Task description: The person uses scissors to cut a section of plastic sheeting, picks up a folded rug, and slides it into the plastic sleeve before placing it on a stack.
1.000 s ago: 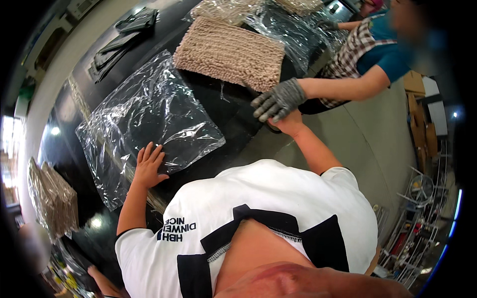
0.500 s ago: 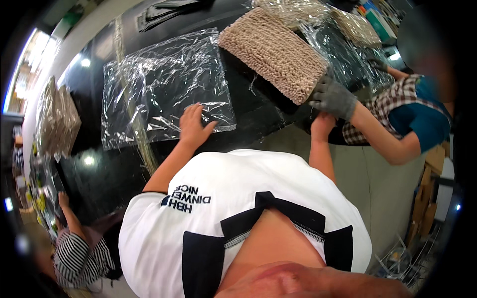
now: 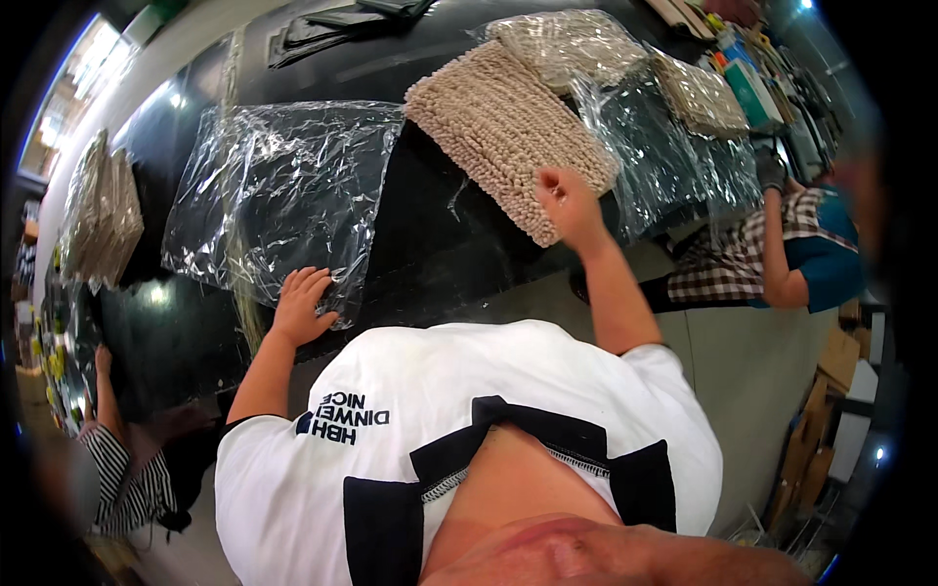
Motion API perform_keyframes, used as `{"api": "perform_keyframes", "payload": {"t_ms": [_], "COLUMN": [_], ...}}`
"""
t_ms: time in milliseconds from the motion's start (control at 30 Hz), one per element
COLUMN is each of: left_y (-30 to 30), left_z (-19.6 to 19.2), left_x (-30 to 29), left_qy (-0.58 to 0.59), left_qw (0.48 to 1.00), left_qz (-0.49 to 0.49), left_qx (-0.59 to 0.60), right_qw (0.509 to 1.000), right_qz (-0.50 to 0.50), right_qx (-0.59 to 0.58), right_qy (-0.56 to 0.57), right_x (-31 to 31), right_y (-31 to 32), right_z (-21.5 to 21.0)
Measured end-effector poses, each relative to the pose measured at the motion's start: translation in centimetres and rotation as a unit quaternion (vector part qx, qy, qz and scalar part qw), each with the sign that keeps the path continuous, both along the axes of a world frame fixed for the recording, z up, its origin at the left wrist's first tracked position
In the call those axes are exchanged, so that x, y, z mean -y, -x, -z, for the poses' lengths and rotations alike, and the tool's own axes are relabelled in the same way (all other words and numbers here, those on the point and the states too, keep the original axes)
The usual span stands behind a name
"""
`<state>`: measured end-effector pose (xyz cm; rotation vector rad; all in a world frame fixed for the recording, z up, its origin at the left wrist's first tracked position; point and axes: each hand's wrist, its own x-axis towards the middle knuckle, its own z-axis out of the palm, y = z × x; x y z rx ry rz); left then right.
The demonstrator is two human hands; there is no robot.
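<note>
A beige chenille mat (image 3: 498, 112) with a nubby pile lies slantwise on the black table. My right hand (image 3: 573, 207) is closed at its near right edge, fingers curled against the pile; the fingertips are partly hidden. To the left, a clear plastic bag (image 3: 283, 186) is spread out, wrinkled and shiny. My left hand (image 3: 305, 305) rests on the bag's near edge, its fingers stretched and thumb apart.
Bagged beige mats (image 3: 576, 44) lie behind the chenille mat, with more clear plastic (image 3: 650, 161) beside it. Another bagged stack (image 3: 103, 220) stands far left. Black flat pieces (image 3: 342, 29) lie at the back. Co-workers stand at right, with a gloved hand (image 3: 771, 171), and lower left.
My right hand has risen from the table edge to the mat. The co-worker's gloved hand has left the mat's corner. My left hand and the bag's near edge have shifted left and nearer.
</note>
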<state>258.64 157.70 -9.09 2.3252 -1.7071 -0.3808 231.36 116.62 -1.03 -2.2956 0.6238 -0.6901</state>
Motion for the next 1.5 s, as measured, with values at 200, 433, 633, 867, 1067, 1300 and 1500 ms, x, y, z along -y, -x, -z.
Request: {"api": "perform_keyframes", "payload": {"t_ms": [200,433,633,867,1067,1300,1500], "left_y": [1.9,7.8,9.5,9.0,6.4,-3.6,-15.8], "left_z": [0.4,3.3,1.2,2.5,-4.3,-10.9,-4.6], "left_x": [-0.7,0.9,6.2,17.1,15.8,5.4,-5.0], "left_qy": [0.068,0.056,0.195,0.099,0.182,0.292,0.192], "left_qw": [0.982,0.963,0.928,0.593,0.676,0.752,0.757], "left_qz": [-0.177,-0.264,-0.27,-0.303,-0.243,-0.252,-0.373], "left_qx": [0.014,0.029,-0.17,-0.74,-0.672,-0.534,-0.5], "right_qw": [0.946,0.825,0.764,0.637,0.767,0.791,0.675], "right_qz": [0.094,0.1,0.038,0.024,-0.056,-0.195,-0.067], "right_qx": [-0.219,-0.312,-0.265,-0.013,0.115,0.162,0.123], "right_qy": [0.222,-0.46,-0.587,-0.77,-0.629,-0.557,-0.725], "right_x": [17.6,22.8,16.9,6.0,0.7,-9.7,-20.8], "right_y": [-6.8,-8.2,-6.5,-3.9,-4.8,-13.2,-23.8], "right_z": [3.3,6.1,8.2,7.4,0.3,-3.9,4.7]}}
